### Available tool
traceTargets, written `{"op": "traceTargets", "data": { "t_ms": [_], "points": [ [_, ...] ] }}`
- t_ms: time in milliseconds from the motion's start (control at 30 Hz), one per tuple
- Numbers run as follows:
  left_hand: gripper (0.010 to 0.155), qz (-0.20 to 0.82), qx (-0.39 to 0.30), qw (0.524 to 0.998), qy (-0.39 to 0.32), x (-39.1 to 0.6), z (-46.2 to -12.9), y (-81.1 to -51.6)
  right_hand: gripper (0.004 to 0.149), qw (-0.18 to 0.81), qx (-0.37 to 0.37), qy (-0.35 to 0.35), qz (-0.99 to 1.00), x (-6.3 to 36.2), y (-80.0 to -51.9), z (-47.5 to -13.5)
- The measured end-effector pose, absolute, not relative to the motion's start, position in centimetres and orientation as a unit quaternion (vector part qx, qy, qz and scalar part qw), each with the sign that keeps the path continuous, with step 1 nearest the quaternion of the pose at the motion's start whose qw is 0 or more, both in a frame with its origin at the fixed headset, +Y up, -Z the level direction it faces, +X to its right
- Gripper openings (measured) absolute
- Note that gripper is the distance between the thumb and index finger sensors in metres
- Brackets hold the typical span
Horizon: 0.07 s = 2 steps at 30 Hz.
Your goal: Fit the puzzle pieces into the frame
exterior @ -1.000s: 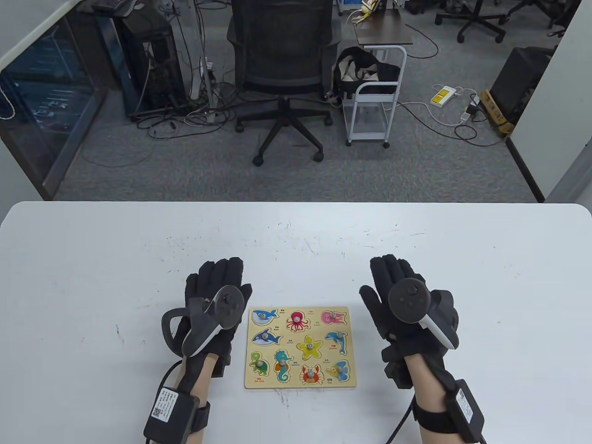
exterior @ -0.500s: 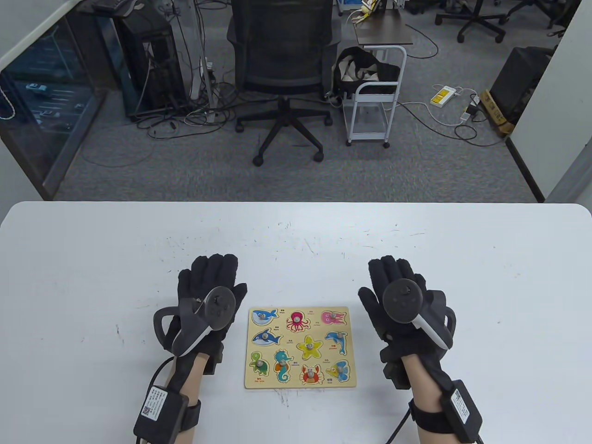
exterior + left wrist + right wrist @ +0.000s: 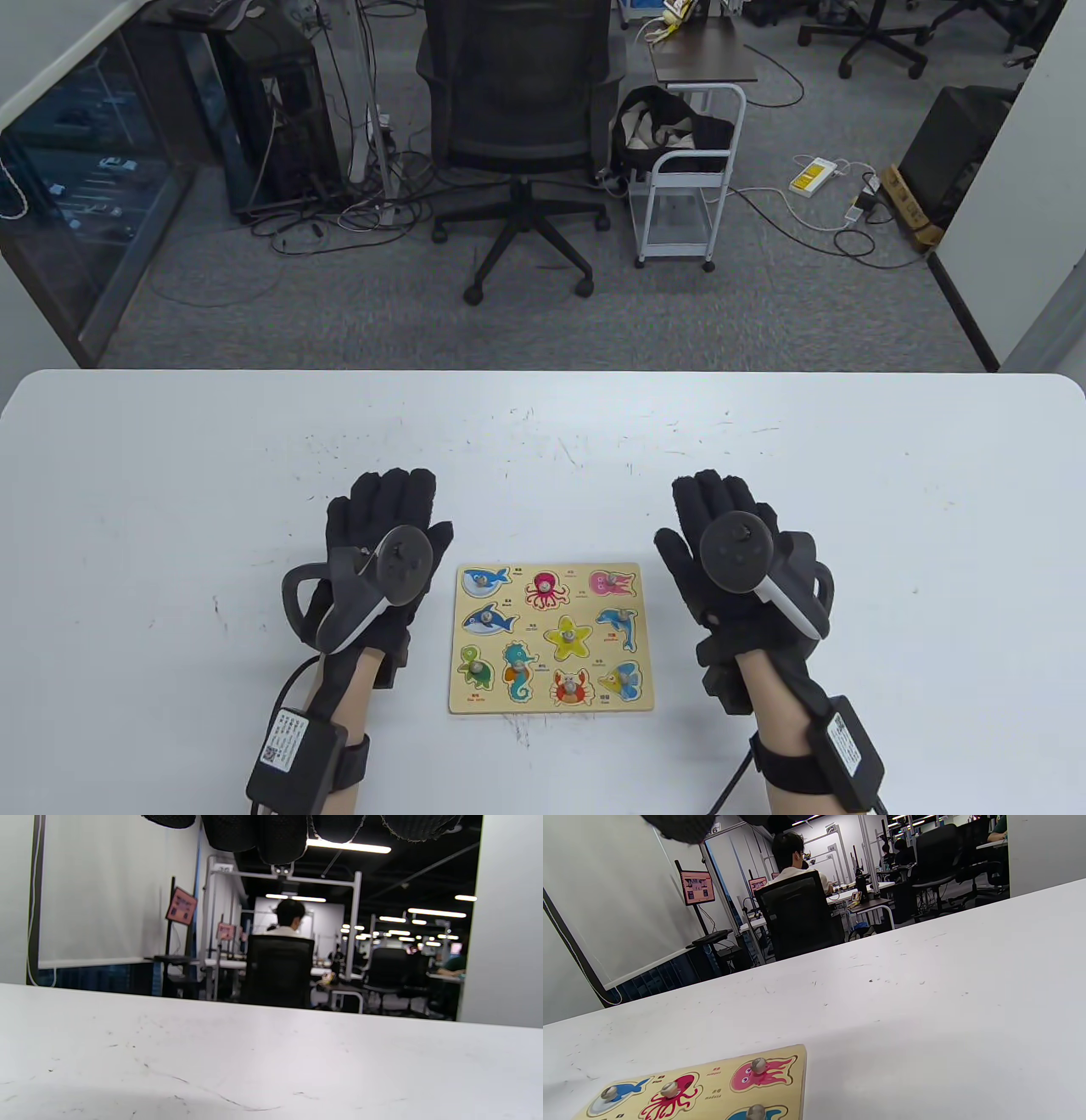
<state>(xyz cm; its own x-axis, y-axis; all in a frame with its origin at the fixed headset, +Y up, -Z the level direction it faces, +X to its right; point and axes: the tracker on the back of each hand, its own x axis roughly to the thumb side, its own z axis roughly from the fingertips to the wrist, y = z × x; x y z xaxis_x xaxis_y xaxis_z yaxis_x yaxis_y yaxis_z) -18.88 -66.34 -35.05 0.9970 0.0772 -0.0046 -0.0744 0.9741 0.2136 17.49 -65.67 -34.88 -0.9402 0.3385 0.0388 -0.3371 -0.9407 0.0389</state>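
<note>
table view is giving us the full layout: the puzzle frame (image 3: 551, 638) is lying flat on the white tabletop (image 3: 170, 475), near the front edge, sitting between the two gloved hands. all nine animal pieces are sitting in their slots in three rows, each with a small peg on top: whale (image 3: 484, 581), red octopus (image 3: 545, 588) and pink jellyfish (image 3: 612, 582) along the far row; shark (image 3: 488, 621), yellow starfish (image 3: 567, 637) and blue dolphin (image 3: 618, 626) across the middle; turtle (image 3: 476, 668), seahorse (image 3: 517, 671), crab (image 3: 571, 686) and a yellow fish (image 3: 623, 677) along the near edge.

the left hand (image 3: 382, 552) is resting palm down just beside the frame's left edge, fingers stretched out flat and side by side, gripping nothing. the right hand (image 3: 730, 552) is lying the same way a little off the frame's right edge, fingers extended, thumb sticking out toward the frame, holding nothing. a tracker is riding on the back of each hand.

left wrist view is showing only fingertips (image 3: 280, 836) hanging over bare scuffed tabletop. right wrist view is catching the frame's far right corner (image 3: 797, 1056), with the jellyfish (image 3: 759, 1073) and octopus (image 3: 670, 1092) seated in it.

beyond the tabletop, a black office chair (image 3: 522, 127) and a white cart (image 3: 691, 170) are standing on the grey carpet.
</note>
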Motion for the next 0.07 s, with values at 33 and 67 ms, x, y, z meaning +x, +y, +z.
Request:
{"op": "traceTargets", "data": {
  "t_ms": [33, 67],
  "points": [
    [0.07, 0.035, 0.107, 0.994, 0.007, -18.86, -35.06, -66.36, 0.068, 0.172, 0.022, 0.017, 0.985, 17.52, -65.67, -34.9],
    [0.07, 0.033, 0.107, 0.994, 0.007, -18.85, -35.06, -66.37, 0.068, 0.172, 0.021, 0.018, 0.985, 17.53, -65.66, -34.89]
  ]
}}
